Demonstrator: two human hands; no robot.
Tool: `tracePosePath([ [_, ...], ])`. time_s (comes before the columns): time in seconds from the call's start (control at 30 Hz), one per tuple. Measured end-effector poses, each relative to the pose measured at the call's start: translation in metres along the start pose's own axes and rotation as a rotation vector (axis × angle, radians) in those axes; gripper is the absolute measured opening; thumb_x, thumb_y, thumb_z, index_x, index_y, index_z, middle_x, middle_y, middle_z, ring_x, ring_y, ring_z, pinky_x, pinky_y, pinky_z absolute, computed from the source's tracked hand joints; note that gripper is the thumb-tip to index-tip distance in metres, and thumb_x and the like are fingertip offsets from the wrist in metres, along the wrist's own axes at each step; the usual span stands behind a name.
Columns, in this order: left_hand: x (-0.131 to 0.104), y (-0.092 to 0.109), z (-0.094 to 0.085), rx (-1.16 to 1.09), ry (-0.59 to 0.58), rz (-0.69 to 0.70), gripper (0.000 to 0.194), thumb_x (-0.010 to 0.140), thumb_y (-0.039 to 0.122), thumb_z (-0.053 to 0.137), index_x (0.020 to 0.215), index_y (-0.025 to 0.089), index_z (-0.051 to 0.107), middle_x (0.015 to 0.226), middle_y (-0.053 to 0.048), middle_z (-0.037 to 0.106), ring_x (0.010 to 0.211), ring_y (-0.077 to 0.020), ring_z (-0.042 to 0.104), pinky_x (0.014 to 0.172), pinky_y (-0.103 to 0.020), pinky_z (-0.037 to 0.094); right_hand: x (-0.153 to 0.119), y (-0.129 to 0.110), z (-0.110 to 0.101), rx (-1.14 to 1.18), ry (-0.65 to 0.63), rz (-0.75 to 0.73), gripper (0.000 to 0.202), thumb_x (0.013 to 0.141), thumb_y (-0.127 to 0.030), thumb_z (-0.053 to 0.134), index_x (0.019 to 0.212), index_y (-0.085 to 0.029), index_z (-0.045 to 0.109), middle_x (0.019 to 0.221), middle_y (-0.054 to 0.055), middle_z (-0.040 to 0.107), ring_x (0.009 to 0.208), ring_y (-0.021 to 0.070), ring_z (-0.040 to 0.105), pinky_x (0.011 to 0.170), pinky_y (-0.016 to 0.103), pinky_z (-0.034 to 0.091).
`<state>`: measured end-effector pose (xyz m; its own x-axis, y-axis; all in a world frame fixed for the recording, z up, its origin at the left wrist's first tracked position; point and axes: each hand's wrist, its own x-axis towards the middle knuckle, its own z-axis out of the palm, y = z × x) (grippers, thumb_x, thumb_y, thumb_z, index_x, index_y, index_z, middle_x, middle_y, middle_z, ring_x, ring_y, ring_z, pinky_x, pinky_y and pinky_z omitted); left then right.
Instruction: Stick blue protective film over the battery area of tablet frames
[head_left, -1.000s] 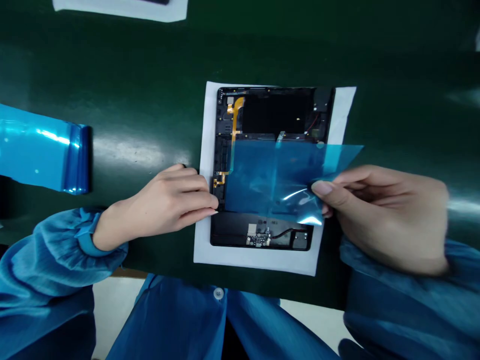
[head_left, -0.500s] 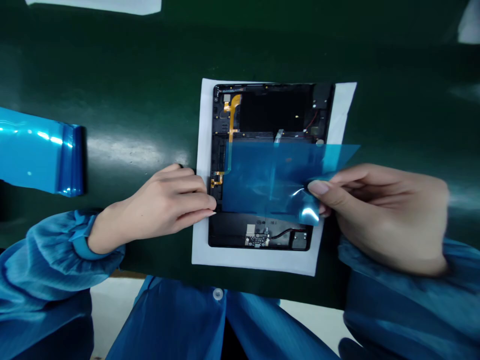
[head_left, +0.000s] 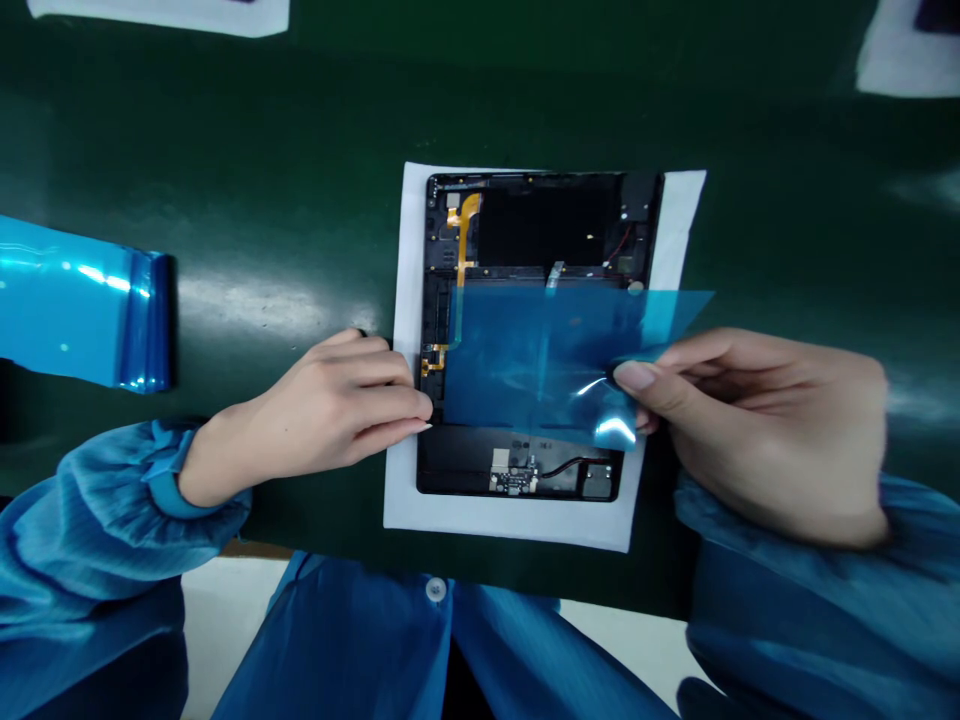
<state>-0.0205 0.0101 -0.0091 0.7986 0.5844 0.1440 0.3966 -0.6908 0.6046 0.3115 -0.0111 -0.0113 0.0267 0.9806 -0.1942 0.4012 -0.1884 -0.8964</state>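
Observation:
An opened tablet (head_left: 517, 460) lies flat, its inner parts facing up, with an orange ribbon cable (head_left: 465, 240) along the left side. Over its middle is a sheet of clear blue film (head_left: 510, 360), which reaches past the right edge. My right hand (head_left: 765, 430) pinches the film's right side between thumb and fingers, and the film bends there. At the tablet's left edge, my left hand (head_left: 337, 400) has its fingers curled, with thumb and fingertip pressed together on the rim. Whether the film's left part touches the tablet, I cannot tell.
A white sheet (head_left: 510, 520) lies beneath the tablet on the dark green table (head_left: 300, 130). To the left is a stack of shiny blue films (head_left: 67, 300). More white sheets show at the top left (head_left: 165, 15) and top right (head_left: 900, 60).
Hardly anything differs. My right hand and the film's right end have shifted very slightly left, and the view has moved a little. My left hand keeps its place at the tablet's edge.

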Motion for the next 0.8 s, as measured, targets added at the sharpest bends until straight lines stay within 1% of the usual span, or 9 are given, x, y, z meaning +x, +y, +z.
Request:
tracePosePath([
  [0.17, -0.0007, -0.0001, 0.0003, -0.007, -0.003, -0.022, 0.016, 0.108, 0.029, 0.058, 0.103, 0.023, 0.072, 0.094, -0.001, 0.076, 0.085, -0.0162, 0.068, 0.076, -0.032, 0.042, 0.0007, 0.0019, 0.0004, 0.031, 0.009, 0.004, 0.014, 0.079, -0.029, 0.092, 0.080, -0.024, 0.079, 0.059, -0.003, 0.069, 0.045, 0.0114, 0.061, 0.044, 0.023, 0.055],
  [0.3, -0.0015, -0.0007, 0.0008, -0.010, -0.012, -0.034, 0.017, 0.109, 0.031, 0.057, 0.103, 0.025, 0.072, 0.094, 0.000, 0.077, 0.085, -0.0159, 0.068, 0.077, -0.032, 0.043, 0.0004, 0.0010, 0.0005, 0.017, 0.007, 0.004, 0.014, 0.080, -0.031, 0.091, 0.081, -0.024, 0.079, 0.060, -0.002, 0.070, 0.046, 0.0125, 0.062, 0.044, 0.024, 0.056],
  [0.8, -0.0004, -0.0008, 0.0001, -0.003, -0.005, -0.009, 0.016, 0.108, 0.029, 0.059, 0.102, 0.022, 0.072, 0.094, -0.001, 0.076, 0.084, -0.0160, 0.067, 0.076, -0.032, 0.043, 0.0001, -0.0016, 0.0003, 0.004, -0.007, -0.017, 0.010, 0.081, -0.025, 0.089, 0.083, -0.025, 0.080, 0.063, -0.004, 0.072, 0.048, 0.0090, 0.063, 0.046, 0.018, 0.055],
])
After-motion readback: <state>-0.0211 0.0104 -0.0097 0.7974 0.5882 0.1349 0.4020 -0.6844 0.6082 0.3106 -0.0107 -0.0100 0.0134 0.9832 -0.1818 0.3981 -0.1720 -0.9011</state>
